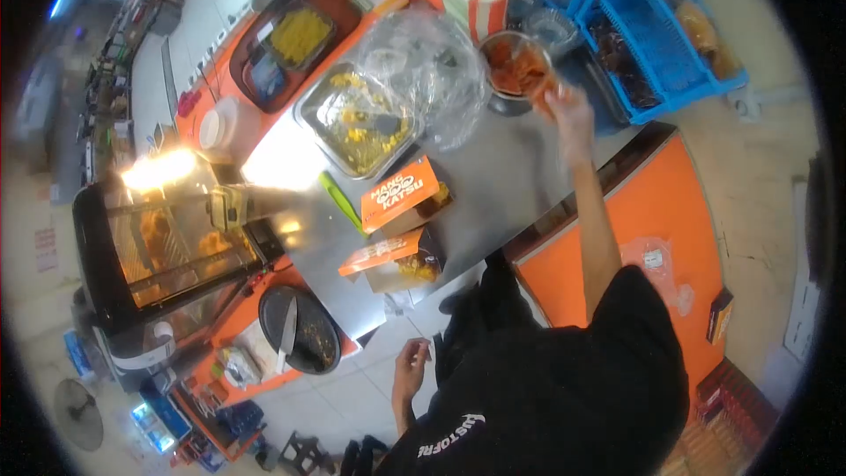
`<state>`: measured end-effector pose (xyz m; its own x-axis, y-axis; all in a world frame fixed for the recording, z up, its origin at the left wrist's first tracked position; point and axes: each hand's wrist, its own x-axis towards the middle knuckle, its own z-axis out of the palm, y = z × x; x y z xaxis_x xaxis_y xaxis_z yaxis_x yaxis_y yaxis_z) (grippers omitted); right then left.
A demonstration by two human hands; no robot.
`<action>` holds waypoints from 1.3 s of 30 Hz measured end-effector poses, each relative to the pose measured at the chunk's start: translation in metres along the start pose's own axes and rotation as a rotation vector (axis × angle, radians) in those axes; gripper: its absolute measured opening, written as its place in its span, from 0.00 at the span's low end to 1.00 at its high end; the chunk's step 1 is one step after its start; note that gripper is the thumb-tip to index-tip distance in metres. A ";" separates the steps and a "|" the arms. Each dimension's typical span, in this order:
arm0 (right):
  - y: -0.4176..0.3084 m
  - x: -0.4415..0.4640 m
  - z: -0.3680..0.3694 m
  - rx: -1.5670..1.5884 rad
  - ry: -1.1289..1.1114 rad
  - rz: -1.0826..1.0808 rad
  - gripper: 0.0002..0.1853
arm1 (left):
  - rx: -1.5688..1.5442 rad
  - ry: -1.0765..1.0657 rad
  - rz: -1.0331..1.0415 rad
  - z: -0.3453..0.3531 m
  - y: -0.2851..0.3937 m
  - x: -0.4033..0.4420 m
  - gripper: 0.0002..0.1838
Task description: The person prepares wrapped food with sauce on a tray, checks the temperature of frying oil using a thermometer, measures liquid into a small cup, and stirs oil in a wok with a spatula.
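Observation:
My right hand (568, 115) is at a round metal bowl (515, 66) of reddish-orange pieces, its fingers closed round some of them at the bowl's right edge. Low over the floor, my left hand (411, 368) hangs with curled fingers by a small pale item that is too blurred to name. Two orange-lidded food boxes (399, 195) (381, 252) stand open on the steel counter (502, 176) with yellowish food inside. A metal tray (357, 123) of yellow bits lies behind them, partly under a clear plastic bag (432, 70). A green-handled utensil (342, 203) rests beside the boxes.
Blue baskets (652, 44) with packets stand at the upper right. A lit food warmer (176, 238) is at the left. Below it a knife (288, 330) lies on a round dark board (308, 344). An orange-edged tray (295, 35) holds a container of yellow food.

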<state>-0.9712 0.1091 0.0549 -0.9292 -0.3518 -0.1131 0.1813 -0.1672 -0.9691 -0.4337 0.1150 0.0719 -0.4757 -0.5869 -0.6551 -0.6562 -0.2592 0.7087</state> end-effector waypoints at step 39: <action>-0.106 0.231 0.302 -0.741 -0.263 -0.777 0.13 | 0.204 0.861 0.529 -0.211 0.007 0.384 0.20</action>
<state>-1.1078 -0.2330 0.1978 -0.5925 -0.5900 0.5485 -0.7419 0.1342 -0.6570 -0.4969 -0.2740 -0.1197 -0.2047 -0.9594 0.1940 -0.6101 0.2800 0.7412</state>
